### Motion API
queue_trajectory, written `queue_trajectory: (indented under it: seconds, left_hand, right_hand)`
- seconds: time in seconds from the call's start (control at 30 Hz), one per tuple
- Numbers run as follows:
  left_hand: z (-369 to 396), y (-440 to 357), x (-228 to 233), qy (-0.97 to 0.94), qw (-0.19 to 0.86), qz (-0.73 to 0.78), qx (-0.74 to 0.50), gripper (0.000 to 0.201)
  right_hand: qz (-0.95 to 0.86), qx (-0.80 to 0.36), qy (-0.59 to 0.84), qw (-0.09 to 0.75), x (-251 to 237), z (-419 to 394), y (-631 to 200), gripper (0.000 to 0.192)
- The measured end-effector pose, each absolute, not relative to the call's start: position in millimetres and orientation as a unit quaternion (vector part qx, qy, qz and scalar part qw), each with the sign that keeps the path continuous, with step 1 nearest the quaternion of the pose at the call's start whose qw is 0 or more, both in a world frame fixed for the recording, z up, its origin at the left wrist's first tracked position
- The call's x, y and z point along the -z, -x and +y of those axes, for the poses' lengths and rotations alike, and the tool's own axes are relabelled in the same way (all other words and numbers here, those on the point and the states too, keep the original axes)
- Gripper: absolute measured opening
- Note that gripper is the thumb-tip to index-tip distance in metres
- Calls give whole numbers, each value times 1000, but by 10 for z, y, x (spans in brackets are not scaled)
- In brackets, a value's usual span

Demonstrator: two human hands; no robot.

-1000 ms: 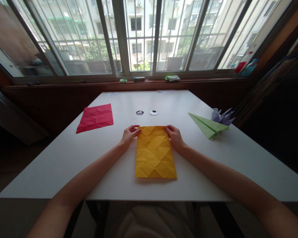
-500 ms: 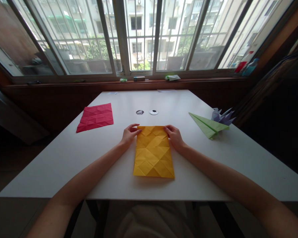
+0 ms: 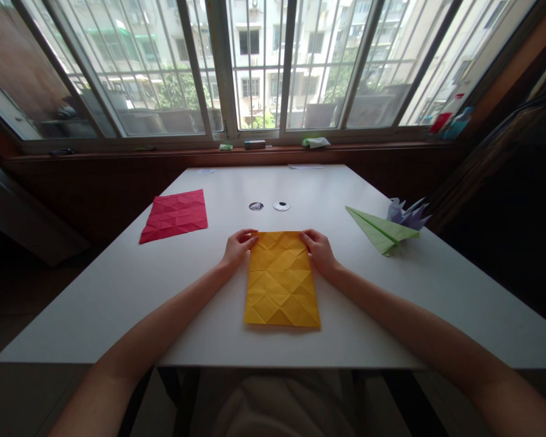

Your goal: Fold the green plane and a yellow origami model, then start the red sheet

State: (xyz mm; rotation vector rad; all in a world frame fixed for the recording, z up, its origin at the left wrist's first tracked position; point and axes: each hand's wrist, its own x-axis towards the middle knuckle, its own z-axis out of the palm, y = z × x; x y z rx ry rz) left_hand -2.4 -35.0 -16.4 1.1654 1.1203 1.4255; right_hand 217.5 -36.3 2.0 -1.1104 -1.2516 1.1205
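Note:
A creased yellow paper sheet [image 3: 282, 280] lies flat on the white table [image 3: 118, 291] in front of me, its long side running away from me. My left hand [image 3: 236, 249] pinches its far left corner. My right hand [image 3: 319, 249] pinches its far right corner. Both hands rest on the table with fingertips on the sheet's far edge.
A creased red paper sheet [image 3: 176, 215] lies at the left. A folded green paper shape [image 3: 382, 230] and a purple folded figure [image 3: 407, 212] sit at the right. Two small round discs [image 3: 268, 206] lie beyond the yellow sheet. Small items stand on the window sill [image 3: 273, 144].
The yellow sheet has shifted slightly to the left at its near end. Both hands stay at its far corners.

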Motion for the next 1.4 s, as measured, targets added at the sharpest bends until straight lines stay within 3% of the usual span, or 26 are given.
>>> queue_trajectory:
  seconds: [0.67,1.4]
  left_hand:
    - [-388,3,116,-478,459,468,-585,45]
    - [-355,12,156,-483,439,473,-591,36]
  right_hand:
    - [-518,-481,462,536,76,-294,-2196,29]
    - [-517,-482,460,538,10,-338,-2185,28]
